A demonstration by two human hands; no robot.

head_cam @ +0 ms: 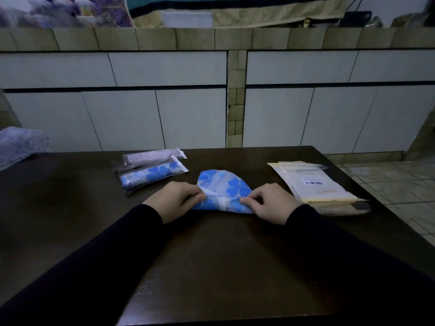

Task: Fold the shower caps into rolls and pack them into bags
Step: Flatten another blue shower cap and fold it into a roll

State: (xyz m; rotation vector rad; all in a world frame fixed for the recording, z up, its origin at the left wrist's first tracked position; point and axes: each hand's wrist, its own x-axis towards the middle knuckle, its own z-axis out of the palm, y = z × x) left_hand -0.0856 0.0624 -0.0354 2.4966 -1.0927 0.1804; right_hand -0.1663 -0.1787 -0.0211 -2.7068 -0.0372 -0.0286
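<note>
Dark sleeves (98,260) were seen nearest the camera, stretched forward over the dark table (211,267), which filled most of the lower view. Well beyond the table's far edge a wall of pale cabinet doors (164,114) was seen. On the table, right of the shower cap, a stack of empty bags (315,184) lay near the right edge, its top sheet marked with a barcode. The blue flowered shower cap (223,191) lay flat at the middle of the table, partly folded, its near edge bunched between the two hands. That edge was pinched at its left end by the curled fingers of the left hand (174,200) and at its right end by those of the right hand (273,203). Left of the cap and slightly farther back, two packed bags were seen touching side by side: a blue roll (153,176) nearer, a pale pink roll (153,156) behind it. Bare tabletop was left between the cap and the near edge.
</note>
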